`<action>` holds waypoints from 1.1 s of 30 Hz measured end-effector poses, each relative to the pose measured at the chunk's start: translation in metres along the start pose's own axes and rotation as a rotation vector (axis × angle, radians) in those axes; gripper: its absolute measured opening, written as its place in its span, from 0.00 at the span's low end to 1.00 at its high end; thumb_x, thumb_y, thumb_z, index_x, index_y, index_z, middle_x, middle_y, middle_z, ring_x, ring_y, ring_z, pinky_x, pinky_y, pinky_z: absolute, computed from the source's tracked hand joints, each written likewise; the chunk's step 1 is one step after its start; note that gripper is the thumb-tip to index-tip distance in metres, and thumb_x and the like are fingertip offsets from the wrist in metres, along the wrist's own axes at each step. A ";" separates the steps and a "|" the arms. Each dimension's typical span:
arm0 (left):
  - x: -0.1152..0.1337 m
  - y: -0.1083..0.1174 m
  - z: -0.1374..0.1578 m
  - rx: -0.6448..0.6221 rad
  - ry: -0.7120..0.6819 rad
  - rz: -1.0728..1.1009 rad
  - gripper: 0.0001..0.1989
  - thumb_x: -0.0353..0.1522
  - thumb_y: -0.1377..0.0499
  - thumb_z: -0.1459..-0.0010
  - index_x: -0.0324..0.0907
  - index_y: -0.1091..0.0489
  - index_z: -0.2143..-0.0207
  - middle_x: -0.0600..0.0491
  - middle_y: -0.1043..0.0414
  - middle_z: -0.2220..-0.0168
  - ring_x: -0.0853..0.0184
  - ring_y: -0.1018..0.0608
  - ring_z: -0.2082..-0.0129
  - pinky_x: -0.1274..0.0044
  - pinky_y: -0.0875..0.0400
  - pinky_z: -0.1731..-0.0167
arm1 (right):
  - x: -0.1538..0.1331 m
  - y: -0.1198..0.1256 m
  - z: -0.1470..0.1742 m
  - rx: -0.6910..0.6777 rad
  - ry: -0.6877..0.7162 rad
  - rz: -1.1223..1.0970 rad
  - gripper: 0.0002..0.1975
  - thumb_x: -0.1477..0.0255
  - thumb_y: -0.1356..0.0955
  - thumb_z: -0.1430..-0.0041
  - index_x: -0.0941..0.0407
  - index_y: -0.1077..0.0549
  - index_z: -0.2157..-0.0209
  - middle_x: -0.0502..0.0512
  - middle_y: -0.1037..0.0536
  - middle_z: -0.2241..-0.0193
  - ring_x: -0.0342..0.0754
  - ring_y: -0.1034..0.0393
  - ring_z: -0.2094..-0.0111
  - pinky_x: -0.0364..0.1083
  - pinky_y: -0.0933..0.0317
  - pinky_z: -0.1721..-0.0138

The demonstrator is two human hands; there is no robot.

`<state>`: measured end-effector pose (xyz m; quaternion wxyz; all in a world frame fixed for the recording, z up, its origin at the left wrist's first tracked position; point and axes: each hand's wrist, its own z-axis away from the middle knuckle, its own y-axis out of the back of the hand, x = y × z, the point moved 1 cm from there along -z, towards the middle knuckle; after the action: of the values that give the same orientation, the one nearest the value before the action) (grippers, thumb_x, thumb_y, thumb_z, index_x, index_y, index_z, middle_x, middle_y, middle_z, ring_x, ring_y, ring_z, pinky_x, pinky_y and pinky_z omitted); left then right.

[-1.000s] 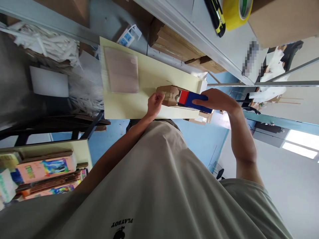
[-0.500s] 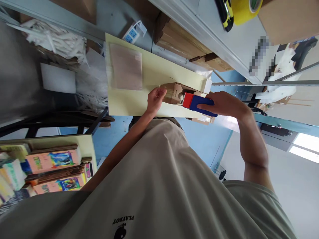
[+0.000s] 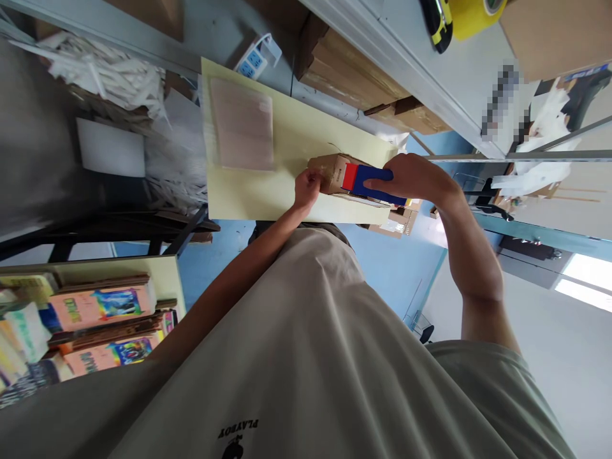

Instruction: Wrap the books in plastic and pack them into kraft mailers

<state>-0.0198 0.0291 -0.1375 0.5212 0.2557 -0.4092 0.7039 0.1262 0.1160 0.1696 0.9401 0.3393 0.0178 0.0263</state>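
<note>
Cream tabletop [image 3: 248, 197]: brown cardboard box [image 3: 332, 173] between hands [image 3: 307, 189].

The right grip [image 3: 406, 177] is holding a blue-and-red object [image 3: 362, 176] against a cardboard box [image 3: 329, 171] lying on the pale yellow worktop [image 3: 248, 197], while the left grip [image 3: 308, 189] is touching the box's left end. A pale flat packet [image 3: 243, 127] is lying farther left.

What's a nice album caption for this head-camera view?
Above a pale yellow table, right hand holds a red-and-blue object at a cardboard box, left hand at its end.
</note>
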 end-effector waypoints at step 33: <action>0.063 0.006 0.028 -0.522 -0.482 -0.717 0.51 0.32 0.16 0.41 0.52 0.29 0.19 0.41 0.26 0.35 0.50 0.17 0.41 0.58 0.19 0.31 | -0.061 -0.004 0.044 -0.087 -0.177 0.281 0.35 0.40 0.33 0.22 0.59 0.12 0.51 0.69 0.15 0.66 0.65 0.19 0.59 0.54 0.37 0.58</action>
<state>-0.0481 0.0377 -0.0747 0.6677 0.3964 -0.5667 0.2756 0.0682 0.0809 0.2018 0.9389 0.2983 -0.1137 0.1284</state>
